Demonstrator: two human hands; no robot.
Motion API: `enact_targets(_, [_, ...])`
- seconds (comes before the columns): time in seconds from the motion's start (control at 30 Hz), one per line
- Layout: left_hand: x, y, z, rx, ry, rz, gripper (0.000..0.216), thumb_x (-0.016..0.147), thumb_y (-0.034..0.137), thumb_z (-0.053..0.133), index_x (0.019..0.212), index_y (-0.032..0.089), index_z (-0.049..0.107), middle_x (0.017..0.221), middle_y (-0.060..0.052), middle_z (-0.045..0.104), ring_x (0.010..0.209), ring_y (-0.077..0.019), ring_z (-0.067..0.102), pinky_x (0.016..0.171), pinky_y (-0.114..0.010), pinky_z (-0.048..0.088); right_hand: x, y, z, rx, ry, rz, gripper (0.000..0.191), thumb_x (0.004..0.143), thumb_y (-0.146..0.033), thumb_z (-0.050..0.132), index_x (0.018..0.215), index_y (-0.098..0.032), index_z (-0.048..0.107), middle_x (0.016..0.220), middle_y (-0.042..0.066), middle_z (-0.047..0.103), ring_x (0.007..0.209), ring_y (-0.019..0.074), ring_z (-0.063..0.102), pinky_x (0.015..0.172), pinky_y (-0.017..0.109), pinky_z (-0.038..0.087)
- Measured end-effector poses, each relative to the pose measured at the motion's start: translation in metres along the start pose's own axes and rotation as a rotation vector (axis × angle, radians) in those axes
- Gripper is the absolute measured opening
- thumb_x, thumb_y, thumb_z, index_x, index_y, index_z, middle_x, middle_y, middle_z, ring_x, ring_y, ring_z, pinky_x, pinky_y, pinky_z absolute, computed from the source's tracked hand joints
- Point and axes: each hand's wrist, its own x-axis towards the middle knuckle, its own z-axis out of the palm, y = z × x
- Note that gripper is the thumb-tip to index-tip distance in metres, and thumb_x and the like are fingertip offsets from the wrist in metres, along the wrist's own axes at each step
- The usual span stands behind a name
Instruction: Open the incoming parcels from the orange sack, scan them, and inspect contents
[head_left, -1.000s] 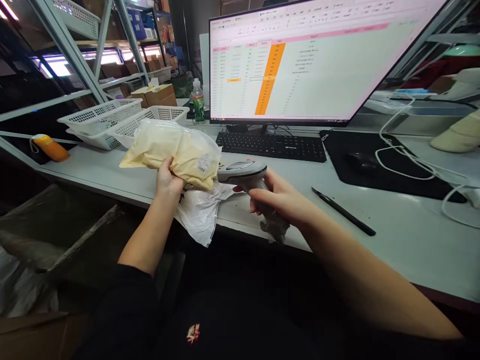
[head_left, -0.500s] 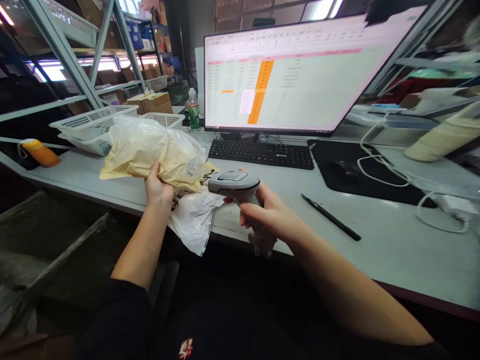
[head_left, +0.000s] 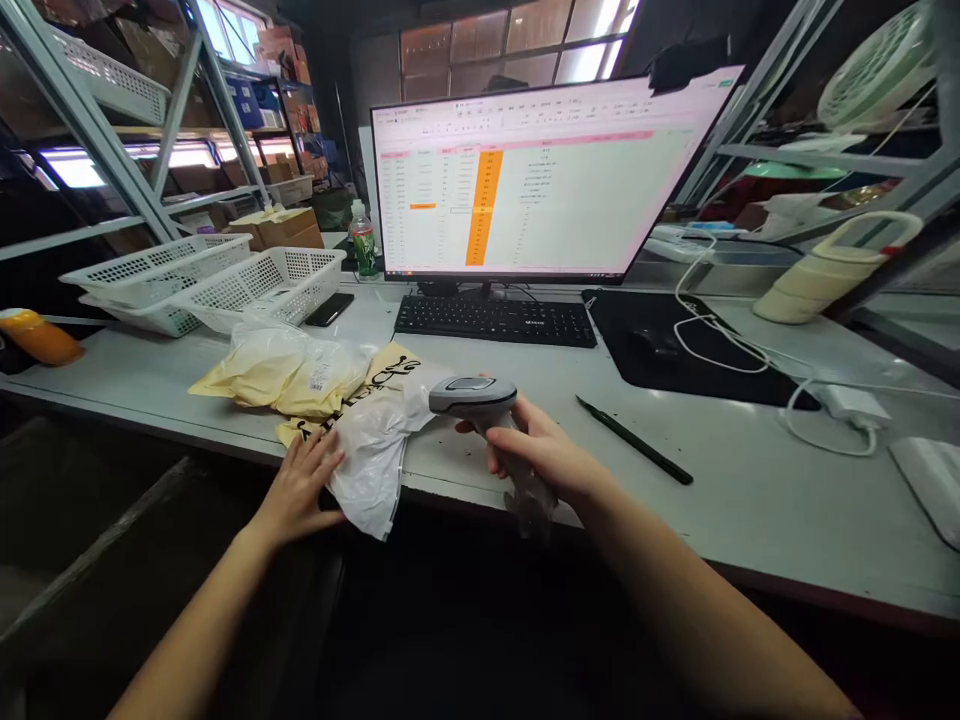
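Head camera view: near the centre of the frame, a grey barcode scanner [head_left: 474, 396] is held by the right hand [head_left: 536, 445], which is wrapped around its handle; the nose of the scanner is pointed to the left. Lower and left of the centre, the left hand [head_left: 300, 487] is seen with the fingers spread and the thumb kept apart, its fingertips at the left edge of a white bag [head_left: 371, 465]. By this bag, the edge of the table [head_left: 750, 510] is partly overhung. A yellow package [head_left: 274, 370] in clear plastic, with a printed label, is placed left of the centre, just behind the left hand. A black pen-like tool [head_left: 634, 440] is laid right of the scanner. In the upper middle, a keyboard [head_left: 495, 321] and a lit monitor [head_left: 570, 200] are seen.
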Motion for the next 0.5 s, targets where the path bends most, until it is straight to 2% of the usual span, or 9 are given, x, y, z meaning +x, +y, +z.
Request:
enact_targets(0.07, [0.020, 0.004, -0.013, 0.033, 0.004, 0.043, 0.057, 0.089, 0.032, 0.072, 0.144, 0.024, 0.061, 0.159, -0.019, 0.051, 0.154, -0.0398, 0.038, 0.126, -0.065, 0.028, 0.002, 0.002, 0.002, 0.008, -0.005, -0.018, 0.075, 0.084, -0.032, 0.071, 0.153, -0.026, 0.042, 0.124, 0.011, 0.073, 0.061, 0.0127, 0.063, 0.057, 0.030, 0.054])
enact_targets(0.13, [0.048, 0.006, -0.023, -0.075, -0.007, 0.061, 0.035, 0.093, 0.027, 0.065, 0.128, 0.026, 0.073, 0.148, -0.014, 0.062, 0.145, -0.0348, 0.052, 0.121, -0.056, 0.040, 0.002, 0.003, 0.004, 0.003, -0.004, -0.034, 0.074, 0.084, -0.032, 0.072, 0.152, -0.026, 0.043, 0.124, 0.010, 0.073, 0.061, 0.0128, 0.063, 0.058, 0.031, 0.055])
enact_targets(0.17, [0.063, 0.007, -0.026, -0.171, 0.009, 0.033, 0.026, 0.095, 0.029, 0.063, 0.115, 0.025, 0.077, 0.136, -0.013, 0.071, 0.133, -0.0323, 0.062, 0.115, -0.051, 0.047, 0.001, 0.003, 0.005, 0.000, 0.003, -0.040, 0.076, 0.084, -0.032, 0.072, 0.154, -0.027, 0.042, 0.123, 0.010, 0.073, 0.061, 0.0130, 0.063, 0.058, 0.031, 0.055])
enact_targets(0.23, [0.094, 0.007, -0.029, -0.415, 0.145, -0.172, 0.020, 0.095, 0.036, 0.064, 0.093, 0.021, 0.078, 0.105, -0.010, 0.079, 0.107, -0.0273, 0.073, 0.101, -0.042, 0.057, -0.004, 0.000, 0.005, -0.012, 0.033, -0.051, 0.079, 0.084, -0.033, 0.072, 0.156, -0.028, 0.040, 0.123, 0.010, 0.073, 0.063, 0.0138, 0.063, 0.058, 0.032, 0.056])
enact_targets(0.27, [0.109, 0.006, -0.031, -0.561, 0.280, -0.336, 0.023, 0.093, 0.040, 0.068, 0.087, 0.019, 0.076, 0.093, -0.009, 0.078, 0.099, -0.0256, 0.073, 0.097, -0.039, 0.058, -0.007, -0.002, 0.004, -0.021, 0.052, -0.060, 0.080, 0.084, -0.034, 0.072, 0.157, -0.028, 0.040, 0.122, 0.011, 0.073, 0.063, 0.0143, 0.063, 0.058, 0.032, 0.055])
enact_targets(0.3, [0.123, 0.004, -0.033, -0.720, 0.443, -0.523, 0.025, 0.092, 0.043, 0.071, 0.086, 0.018, 0.074, 0.089, -0.008, 0.077, 0.097, -0.0245, 0.074, 0.095, -0.037, 0.059, -0.011, -0.004, 0.002, -0.032, 0.072, -0.074, 0.081, 0.084, -0.036, 0.072, 0.157, -0.027, 0.039, 0.122, 0.011, 0.073, 0.063, 0.0145, 0.063, 0.057, 0.032, 0.055])
enact_targets(0.37, [0.148, -0.002, -0.039, -1.094, 0.781, -0.824, 0.023, 0.093, 0.040, 0.071, 0.100, 0.018, 0.073, 0.097, -0.007, 0.078, 0.106, -0.0226, 0.073, 0.100, -0.035, 0.058, -0.018, -0.009, -0.001, -0.054, 0.103, -0.101, 0.083, 0.084, -0.038, 0.073, 0.159, -0.027, 0.039, 0.123, 0.011, 0.073, 0.063, 0.0144, 0.062, 0.056, 0.032, 0.055])
enact_targets(0.43, [0.165, -0.010, -0.046, -1.482, 0.888, -0.964, 0.028, 0.101, 0.038, 0.061, 0.116, 0.016, 0.070, 0.109, -0.009, 0.079, 0.116, -0.0235, 0.072, 0.106, -0.039, 0.057, -0.022, -0.011, -0.001, -0.072, 0.114, -0.110, 0.087, 0.083, -0.039, 0.073, 0.161, -0.028, 0.036, 0.123, 0.011, 0.073, 0.062, 0.0145, 0.062, 0.055, 0.032, 0.055])
enact_targets(0.5, [0.172, -0.015, -0.050, -1.755, 0.852, -1.041, 0.039, 0.107, 0.041, 0.047, 0.126, 0.013, 0.068, 0.115, -0.013, 0.078, 0.121, -0.0265, 0.071, 0.111, -0.046, 0.054, -0.023, -0.010, 0.001, -0.090, 0.097, -0.096, 0.088, 0.084, -0.039, 0.073, 0.162, -0.029, 0.035, 0.124, 0.011, 0.073, 0.063, 0.0152, 0.063, 0.055, 0.033, 0.055])
